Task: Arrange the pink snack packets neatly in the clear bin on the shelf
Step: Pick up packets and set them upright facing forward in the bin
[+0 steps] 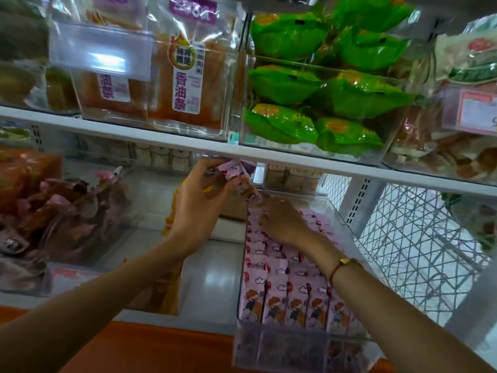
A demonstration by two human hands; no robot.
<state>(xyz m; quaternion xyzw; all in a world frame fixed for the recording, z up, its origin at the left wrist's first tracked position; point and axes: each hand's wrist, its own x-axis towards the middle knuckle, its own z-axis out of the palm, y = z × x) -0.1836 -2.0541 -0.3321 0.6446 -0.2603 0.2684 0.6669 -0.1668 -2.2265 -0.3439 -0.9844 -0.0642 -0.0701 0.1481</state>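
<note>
A clear bin (357, 246) stands on the lower shelf, pulled partly out, with several pink snack packets (293, 300) standing upright in neat rows inside it. My left hand (199, 208) is raised above the bin's far left corner and grips a small bunch of pink packets (239, 179). My right hand (282, 222) reaches into the back half of the bin, fingers down among the packets there; whether it grips one is hidden.
The white upper shelf edge (161, 138) runs just above my hands and carries bins of orange snacks (185, 84) and green packets (322, 90). A clear bin of loose pinkish packets (70, 211) stands at left. White wire mesh (414, 238) lies to the right.
</note>
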